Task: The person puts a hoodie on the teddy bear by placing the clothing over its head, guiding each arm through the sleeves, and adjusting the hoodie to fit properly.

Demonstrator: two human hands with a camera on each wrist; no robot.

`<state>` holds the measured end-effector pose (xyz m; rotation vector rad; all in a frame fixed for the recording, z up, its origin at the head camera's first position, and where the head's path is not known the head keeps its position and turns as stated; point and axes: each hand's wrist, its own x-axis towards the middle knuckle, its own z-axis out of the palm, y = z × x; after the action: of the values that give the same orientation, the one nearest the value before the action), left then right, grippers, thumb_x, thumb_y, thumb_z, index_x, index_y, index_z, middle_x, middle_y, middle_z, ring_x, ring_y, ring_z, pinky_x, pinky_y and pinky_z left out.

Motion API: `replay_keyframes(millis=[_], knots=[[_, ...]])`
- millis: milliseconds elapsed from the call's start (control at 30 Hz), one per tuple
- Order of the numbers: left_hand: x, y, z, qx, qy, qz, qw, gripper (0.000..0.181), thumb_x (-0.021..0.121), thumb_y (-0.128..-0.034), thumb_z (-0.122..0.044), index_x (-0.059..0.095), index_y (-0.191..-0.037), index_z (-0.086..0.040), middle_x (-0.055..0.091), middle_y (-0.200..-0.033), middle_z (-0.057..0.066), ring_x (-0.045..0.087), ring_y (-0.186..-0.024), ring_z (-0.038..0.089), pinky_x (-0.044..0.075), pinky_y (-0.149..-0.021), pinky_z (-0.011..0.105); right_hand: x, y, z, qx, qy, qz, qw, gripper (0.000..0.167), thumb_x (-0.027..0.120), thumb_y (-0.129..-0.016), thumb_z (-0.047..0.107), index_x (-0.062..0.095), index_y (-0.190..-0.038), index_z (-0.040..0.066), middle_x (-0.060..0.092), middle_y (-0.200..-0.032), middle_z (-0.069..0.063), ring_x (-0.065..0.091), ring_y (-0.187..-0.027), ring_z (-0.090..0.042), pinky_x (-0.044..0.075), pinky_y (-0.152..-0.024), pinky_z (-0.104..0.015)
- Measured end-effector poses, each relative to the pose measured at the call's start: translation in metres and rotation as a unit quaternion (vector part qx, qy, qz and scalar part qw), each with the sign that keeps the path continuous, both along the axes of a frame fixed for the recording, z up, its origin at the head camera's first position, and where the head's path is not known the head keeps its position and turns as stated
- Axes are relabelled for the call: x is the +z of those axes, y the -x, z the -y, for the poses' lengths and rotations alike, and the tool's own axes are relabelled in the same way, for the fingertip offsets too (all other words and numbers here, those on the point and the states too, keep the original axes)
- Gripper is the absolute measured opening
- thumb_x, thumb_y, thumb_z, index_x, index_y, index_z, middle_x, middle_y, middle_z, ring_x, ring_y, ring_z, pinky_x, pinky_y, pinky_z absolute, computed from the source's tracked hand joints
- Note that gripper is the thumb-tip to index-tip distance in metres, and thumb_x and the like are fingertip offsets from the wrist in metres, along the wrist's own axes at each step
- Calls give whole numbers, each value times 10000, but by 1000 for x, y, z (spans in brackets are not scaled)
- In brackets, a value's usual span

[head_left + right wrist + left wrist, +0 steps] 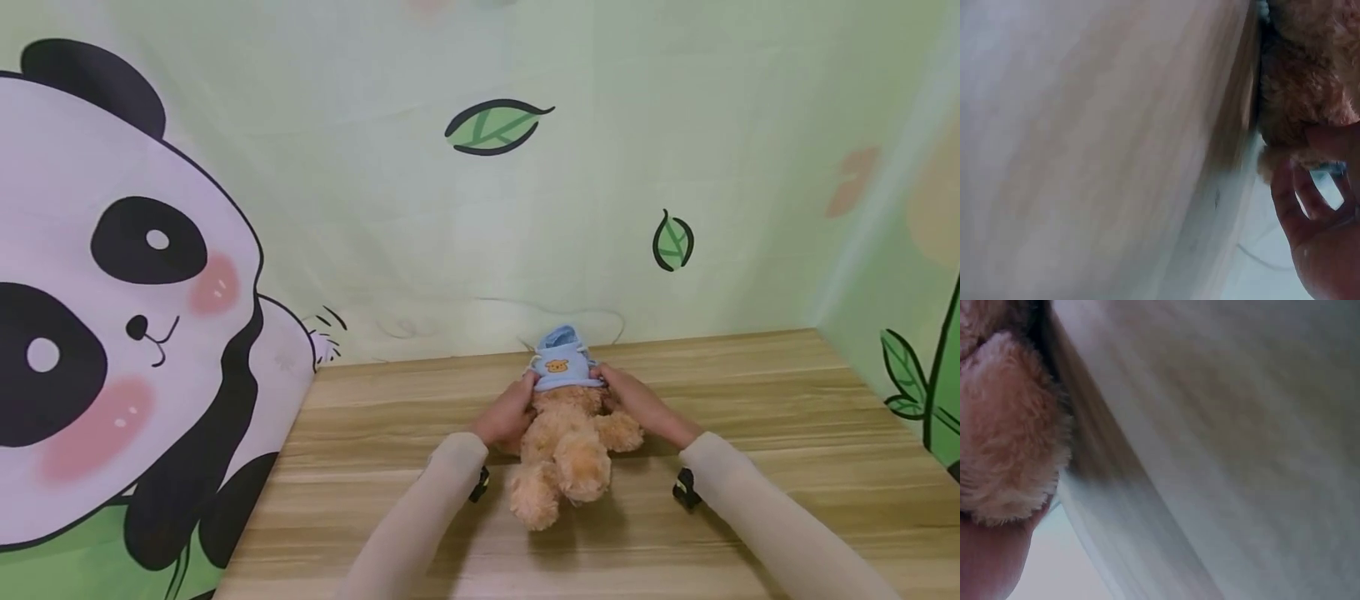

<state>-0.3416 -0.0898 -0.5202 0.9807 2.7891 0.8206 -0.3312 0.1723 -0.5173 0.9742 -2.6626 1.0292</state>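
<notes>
A light brown plush teddy bear (566, 429) lies on the wooden table, its legs towards me. Over its far end is a small light blue doll garment (564, 377) with a bear-face patch and an opening at the top; the bear's head is hidden. My left hand (510, 412) grips the garment's lower edge on the left, against the bear's side. On the right, my right hand (637, 404) pinches the same edge. In the right wrist view, the fingers (1300, 206) curl beside the fur. Most of the left hand is out of the left wrist view.
Wood-grain table (375, 467) extends on both sides of the bear. Behind it rises a pale green backdrop (360, 217) with printed leaves. A large printed panda (187, 167) covers the left side.
</notes>
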Motion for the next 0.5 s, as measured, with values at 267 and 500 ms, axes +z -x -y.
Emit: replay_keyframes(millis=[267,500], knots=[[0,-2,-2,117,177,-85,9997,400,535,-962,-35,339,-1309,-51,575,-1230,218,564,-1179,307,447,-1058,408,0,2,2,-63,-223,276,9994,210,495,-934,-57,442,-1069,94,523,-782,-1,469,-695,-117,374,-636,-217],[7,-7,-8,292,456,-217,9983,430,464,-1024,-134,268,-1402,-72,567,-1302,227,557,-1232,324,446,-1068,433,2,3,10,-1104,-176,1626,9803,353,216,-1074,379,458,-912,179,437,-569,49,399,-518,-117,340,-566,-269]])
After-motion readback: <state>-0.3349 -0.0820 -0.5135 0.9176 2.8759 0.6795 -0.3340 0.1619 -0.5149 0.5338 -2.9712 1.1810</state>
